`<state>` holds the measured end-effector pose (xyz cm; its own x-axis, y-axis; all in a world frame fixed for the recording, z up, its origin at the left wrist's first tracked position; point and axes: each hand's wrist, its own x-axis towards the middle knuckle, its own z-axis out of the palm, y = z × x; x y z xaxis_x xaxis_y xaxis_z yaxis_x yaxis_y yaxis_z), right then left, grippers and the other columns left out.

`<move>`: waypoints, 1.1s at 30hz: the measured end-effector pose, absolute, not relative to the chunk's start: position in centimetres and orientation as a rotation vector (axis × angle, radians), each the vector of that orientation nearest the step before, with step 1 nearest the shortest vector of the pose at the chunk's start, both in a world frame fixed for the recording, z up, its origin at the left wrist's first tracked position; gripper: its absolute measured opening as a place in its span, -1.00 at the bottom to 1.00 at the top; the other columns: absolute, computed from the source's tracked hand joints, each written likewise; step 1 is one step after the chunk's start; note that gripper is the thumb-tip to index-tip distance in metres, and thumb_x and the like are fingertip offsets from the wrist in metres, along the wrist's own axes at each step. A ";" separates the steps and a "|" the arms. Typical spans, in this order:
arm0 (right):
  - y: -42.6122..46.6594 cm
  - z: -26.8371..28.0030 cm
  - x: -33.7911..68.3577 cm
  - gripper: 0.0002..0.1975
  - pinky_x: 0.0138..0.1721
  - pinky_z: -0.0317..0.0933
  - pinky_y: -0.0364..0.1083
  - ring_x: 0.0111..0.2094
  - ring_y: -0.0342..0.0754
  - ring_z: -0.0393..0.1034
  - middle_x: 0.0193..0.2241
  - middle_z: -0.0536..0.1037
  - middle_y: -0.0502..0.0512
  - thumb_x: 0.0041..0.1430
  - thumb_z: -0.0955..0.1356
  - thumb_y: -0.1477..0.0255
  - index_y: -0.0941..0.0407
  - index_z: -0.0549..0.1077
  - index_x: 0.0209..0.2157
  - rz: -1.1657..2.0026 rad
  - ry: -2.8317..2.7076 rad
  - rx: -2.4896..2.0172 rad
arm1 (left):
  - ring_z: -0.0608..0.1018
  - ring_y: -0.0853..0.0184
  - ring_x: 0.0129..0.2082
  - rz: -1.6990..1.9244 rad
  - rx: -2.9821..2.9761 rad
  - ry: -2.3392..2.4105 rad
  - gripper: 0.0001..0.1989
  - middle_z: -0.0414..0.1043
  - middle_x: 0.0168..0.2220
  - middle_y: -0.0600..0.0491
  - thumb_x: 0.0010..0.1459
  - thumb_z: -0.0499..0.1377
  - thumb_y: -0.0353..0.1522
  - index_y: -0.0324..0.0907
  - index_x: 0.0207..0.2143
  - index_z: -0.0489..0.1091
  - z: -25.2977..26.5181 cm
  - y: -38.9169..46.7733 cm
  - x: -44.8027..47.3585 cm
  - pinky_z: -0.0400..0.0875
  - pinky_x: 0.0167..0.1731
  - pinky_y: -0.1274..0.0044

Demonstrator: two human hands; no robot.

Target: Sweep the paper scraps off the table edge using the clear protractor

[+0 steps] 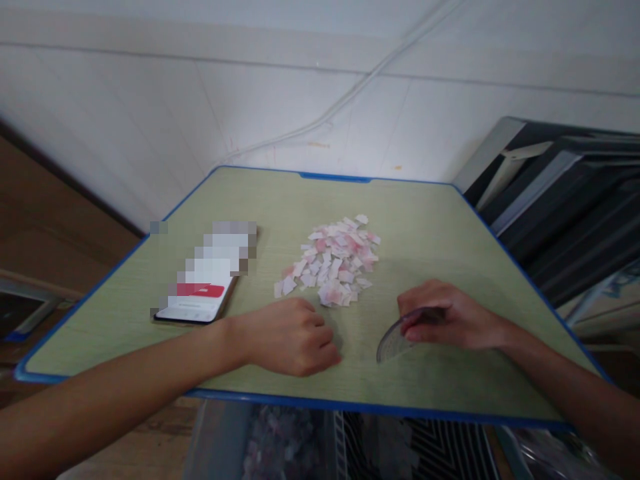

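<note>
My right hand [445, 317] pinches a clear, curved-edged protractor [393, 343] between thumb and fingers, holding it tilted over the right front of the table. My left hand [293, 337] is closed, knuckles up, near the table's front edge. Its palm faces away, so anything inside the fingers is hidden. Just beyond that hand lies a loose pile of small white and pinkish paper scraps [333, 257]. Neither hand touches the pile.
A phone [200, 293] with a lit screen, partly pixelated, lies left of the pile. The greenish table [415, 220] has a blue rim. Below its front edge stands a bin [215, 440] with scraps. Dark flat panels [575, 180] lean at right, against a white wall.
</note>
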<state>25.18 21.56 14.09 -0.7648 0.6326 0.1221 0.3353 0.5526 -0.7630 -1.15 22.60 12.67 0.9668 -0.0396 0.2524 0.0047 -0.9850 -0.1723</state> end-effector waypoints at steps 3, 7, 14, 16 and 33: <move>21.7 13.7 24.9 -0.69 -0.57 0.03 -0.21 -0.60 -0.23 0.18 -0.65 0.28 -0.06 0.17 0.33 0.32 0.20 0.37 -0.57 1.038 -2.411 -0.852 | 0.31 0.42 -0.68 -0.381 -2.929 0.017 -0.73 0.26 -0.68 0.17 0.19 0.05 -0.44 -0.16 -0.59 0.27 12.6 22.8 -1.3 0.09 -0.70 0.46; 21.4 13.2 24.1 -0.70 -0.56 0.04 -0.20 -0.60 -0.22 0.18 -0.65 0.28 -0.06 0.18 0.32 0.33 0.19 0.37 -0.56 0.940 -2.378 -0.875 | 0.32 0.42 -0.67 -0.378 -2.901 0.012 -0.74 0.26 -0.67 0.17 0.17 0.07 -0.44 -0.15 -0.59 0.26 12.6 23.0 -1.4 0.08 -0.70 0.46; 20.8 13.2 23.3 -0.71 -0.62 -0.04 -0.21 -0.64 -0.24 0.10 -0.67 0.23 -0.07 0.17 0.29 0.49 0.16 0.27 -0.63 0.637 -2.284 -0.920 | 0.34 0.41 -0.68 -0.252 -2.790 -0.107 -0.76 0.29 -0.67 0.15 0.14 0.05 -0.50 -0.17 -0.59 0.28 13.4 24.3 -2.1 0.11 -0.70 0.47; 20.5 13.3 23.0 -0.67 -0.62 -0.08 -0.21 -0.65 -0.25 0.06 -0.69 0.17 -0.09 0.16 0.26 0.52 0.14 0.19 -0.66 0.607 -2.339 -0.918 | 0.35 0.40 -0.68 -0.203 -2.773 -0.169 -0.76 0.32 -0.66 0.14 0.14 0.04 -0.50 -0.17 -0.58 0.28 13.8 24.8 -2.4 0.10 -0.70 0.48; 17.3 12.5 17.6 -0.77 -0.50 -0.02 -0.19 -0.55 -0.22 0.14 -0.61 0.32 -0.04 0.18 0.27 0.45 0.17 0.31 -0.55 0.931 -2.490 -0.785 | 0.37 0.43 -0.66 -0.043 -2.813 -0.292 -0.79 0.37 -0.63 0.14 0.17 0.01 -0.49 -0.17 -0.52 0.30 13.7 25.9 -2.8 0.10 -0.68 0.50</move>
<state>17.61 17.31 12.49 -0.7775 0.6130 0.1404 0.3705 0.6270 -0.6853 -2.84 25.88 13.67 0.9788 0.1954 0.0613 0.2048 -0.9306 -0.3035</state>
